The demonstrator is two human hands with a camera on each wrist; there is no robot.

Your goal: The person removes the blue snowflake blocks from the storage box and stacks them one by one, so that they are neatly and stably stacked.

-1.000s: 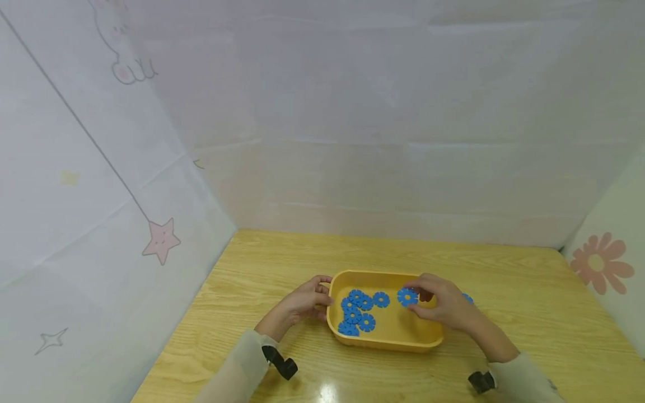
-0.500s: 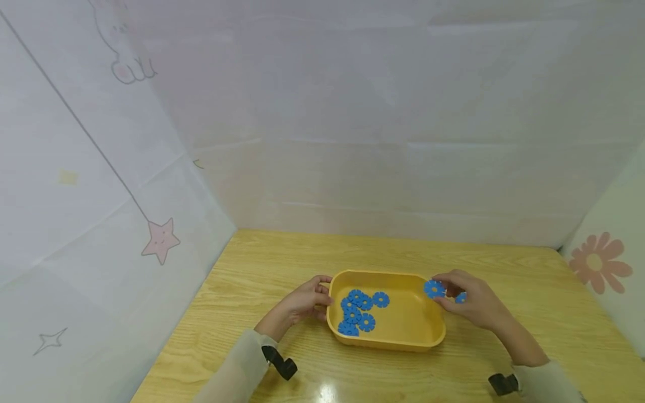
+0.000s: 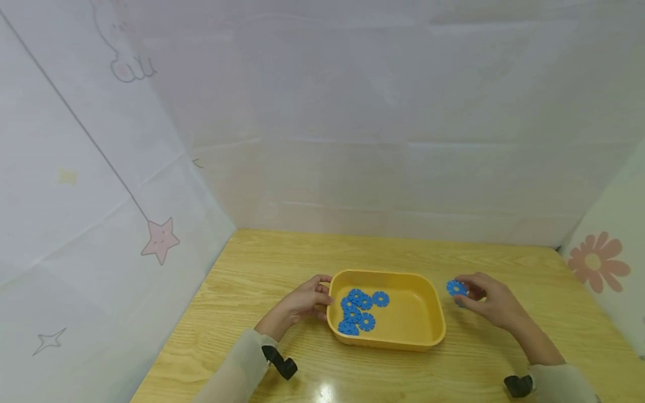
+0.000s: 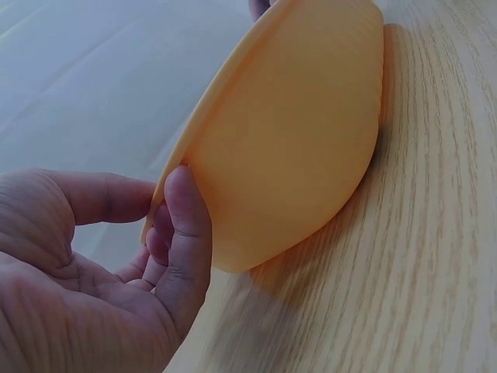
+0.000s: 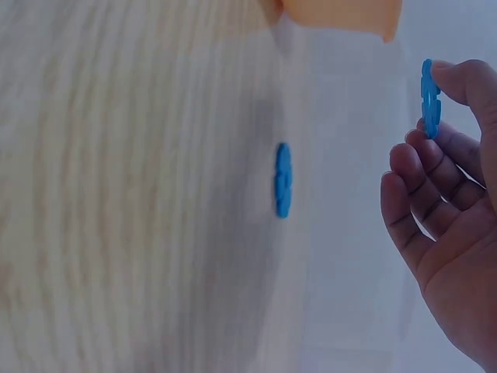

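A shallow yellow tray (image 3: 408, 336) stands on the table. My left hand (image 3: 304, 302) pinches its rim at the left end; the left wrist view shows thumb and finger on the rim (image 4: 203, 116). Several blue notched snowflake discs (image 3: 367, 321) lie inside, mostly bunched toward the left. Off the tray's right end, my right hand (image 3: 491, 299) pinches another blue snowflake disc (image 5: 430, 101) by its edge, between thumb and finger. Below that hand, one more blue disc (image 5: 283, 180) lies on the table, mostly hidden in the head view.
The wood-grain table (image 3: 282, 252) meets a pale cloth backdrop (image 3: 353, 168) at the back and on both sides. Dark straps (image 3: 280, 362) sit at both wrists over light sleeves.
My right hand has moved right, carrying the pinched disc from over the tray to beyond its right end. The left hand stays on the rim and the discs inside lie as before.
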